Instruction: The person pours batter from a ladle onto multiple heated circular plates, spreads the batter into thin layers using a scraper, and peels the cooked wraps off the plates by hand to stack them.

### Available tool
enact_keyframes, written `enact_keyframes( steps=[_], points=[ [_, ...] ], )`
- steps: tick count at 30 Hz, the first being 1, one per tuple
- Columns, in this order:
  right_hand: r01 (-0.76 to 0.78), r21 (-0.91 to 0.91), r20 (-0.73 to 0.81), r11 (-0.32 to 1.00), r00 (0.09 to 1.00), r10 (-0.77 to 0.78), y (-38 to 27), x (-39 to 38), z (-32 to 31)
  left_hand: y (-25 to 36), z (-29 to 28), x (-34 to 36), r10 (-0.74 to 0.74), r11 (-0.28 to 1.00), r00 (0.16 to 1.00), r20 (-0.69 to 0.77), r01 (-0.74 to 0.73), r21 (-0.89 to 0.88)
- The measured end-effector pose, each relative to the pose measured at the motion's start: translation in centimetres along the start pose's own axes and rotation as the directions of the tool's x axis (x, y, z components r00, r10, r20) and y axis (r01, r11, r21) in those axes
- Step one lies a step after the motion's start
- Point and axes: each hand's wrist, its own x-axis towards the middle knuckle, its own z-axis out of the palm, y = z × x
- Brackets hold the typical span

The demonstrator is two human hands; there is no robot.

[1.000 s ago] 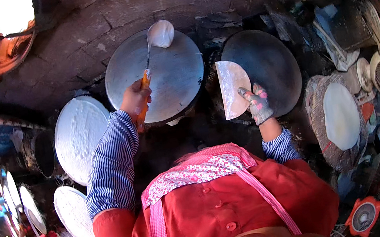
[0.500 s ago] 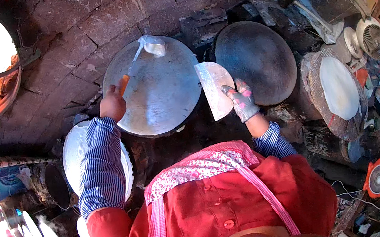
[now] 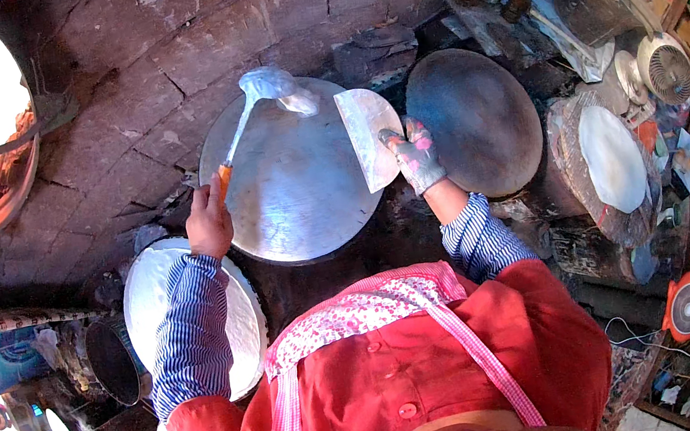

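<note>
My left hand (image 3: 208,225) is closed round the orange handle of a long metal ladle (image 3: 238,135). White batter coats the ladle's bowl, which is over the far edge of a large round griddle (image 3: 297,201). A white lump (image 3: 303,102) shows right beside the bowl; whether it hangs from it or lies on the griddle I cannot tell. My right hand (image 3: 418,162), in a grey and pink glove, grips a pale half-moon scraper (image 3: 368,134) above the griddle's right side. To the right sits a second, darker griddle (image 3: 476,125) with a bare surface.
A wide basin of white batter (image 3: 240,324) stands by my left forearm. On the right, a thin white round flatbread (image 3: 611,157) lies on a woven mat (image 3: 571,150). Beyond are a fan (image 3: 668,70) and an orange fan (image 3: 689,308) with a cord. A brick wall (image 3: 265,10) curves behind the griddles.
The ladle's bowl has shifted slightly left relative to the griddle, with the white lump now showing on its right. My right hand has brought the scraper left, farther over the griddle.
</note>
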Motion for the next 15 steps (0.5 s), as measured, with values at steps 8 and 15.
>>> enact_keyframes(
  steps=[8,15],
  points=[
    [-0.060,-0.708,0.067,0.704,0.986,0.152,-5.6,6.0,5.4,-0.1,1.8,0.7,-0.098,0.995,0.993,0.063,0.096,0.029],
    [0.348,-0.760,0.439,0.549,0.898,0.039,-7.7,9.2,12.3,0.1,1.2,-1.1,-0.312,0.889,0.942,0.123,0.335,-0.312]
  ],
)
